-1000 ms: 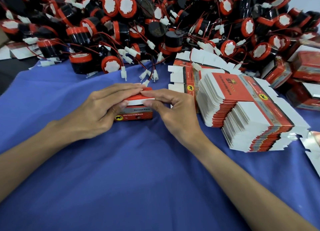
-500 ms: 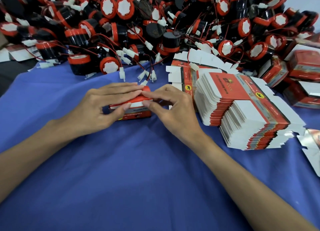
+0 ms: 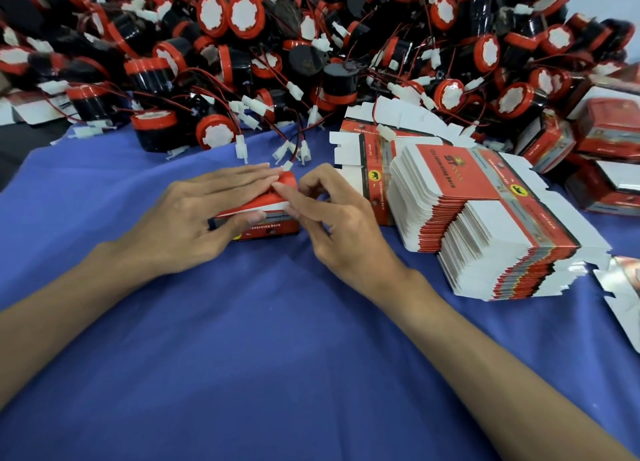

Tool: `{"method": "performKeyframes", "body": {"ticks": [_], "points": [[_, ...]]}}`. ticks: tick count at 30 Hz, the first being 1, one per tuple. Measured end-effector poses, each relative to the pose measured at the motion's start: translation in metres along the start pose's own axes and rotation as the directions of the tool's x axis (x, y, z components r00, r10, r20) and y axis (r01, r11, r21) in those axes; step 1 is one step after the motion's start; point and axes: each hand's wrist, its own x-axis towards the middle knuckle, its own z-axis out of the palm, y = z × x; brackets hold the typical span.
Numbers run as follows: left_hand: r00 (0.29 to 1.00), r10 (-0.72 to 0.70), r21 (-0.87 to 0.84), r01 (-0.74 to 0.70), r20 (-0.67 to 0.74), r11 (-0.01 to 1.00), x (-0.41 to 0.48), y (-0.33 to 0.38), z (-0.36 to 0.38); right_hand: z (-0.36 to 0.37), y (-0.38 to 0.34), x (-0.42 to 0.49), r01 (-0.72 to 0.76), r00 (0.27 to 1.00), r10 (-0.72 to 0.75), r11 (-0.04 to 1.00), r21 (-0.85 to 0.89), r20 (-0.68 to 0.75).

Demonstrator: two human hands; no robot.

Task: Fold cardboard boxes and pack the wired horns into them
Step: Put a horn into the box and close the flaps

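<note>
A small red cardboard box (image 3: 268,227) lies on the blue cloth (image 3: 277,356) in the middle of the view. My left hand (image 3: 194,218) lies over its top with straight fingers, the thumb against its front face. My right hand (image 3: 332,225) pinches the box's curved red top flap (image 3: 289,183) at the right end. A big heap of black-and-red wired horns (image 3: 311,55) with white connectors fills the back of the table. What is inside the box is hidden.
Stacks of flat, unfolded red-and-white boxes (image 3: 485,218) stand just right of my right hand. Several packed boxes (image 3: 609,142) lie at the far right. Loose white connectors (image 3: 298,152) on red wires reach close behind the box.
The box's top flap has come further over and now curls at the right end. My right hand has shifted from flat fingers at the flap's edge to pinching it.
</note>
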Motion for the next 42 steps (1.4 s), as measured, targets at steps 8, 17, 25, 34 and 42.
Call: {"method": "performKeyframes", "body": {"ticks": [8,17,25,34,42], "points": [[0.998,0.01,-0.022,-0.011,-0.062,1.0,0.001,-0.002,-0.001,-0.001,-0.01,0.004,-0.026,1.0,0.026,0.999,-0.037,-0.004],[1.0,-0.025,0.047,0.024,0.012,0.999,-0.006,-0.009,-0.012,-0.003,-0.014,-0.001,0.008,0.995,-0.003,0.999,-0.05,0.104],[0.989,-0.091,0.109,0.079,0.117,0.991,-0.002,-0.007,-0.013,-0.004,-0.017,0.005,0.006,0.967,0.006,0.999,-0.05,0.254],[0.997,-0.005,0.355,-0.022,0.076,0.935,0.007,0.007,-0.005,-0.011,-0.024,0.001,-0.005,0.924,0.053,0.992,-0.126,0.379],[0.995,0.062,0.329,-0.084,0.078,0.941,0.001,0.002,-0.009,-0.012,-0.015,0.004,-0.304,0.79,0.555,0.722,-0.622,0.258]]}}
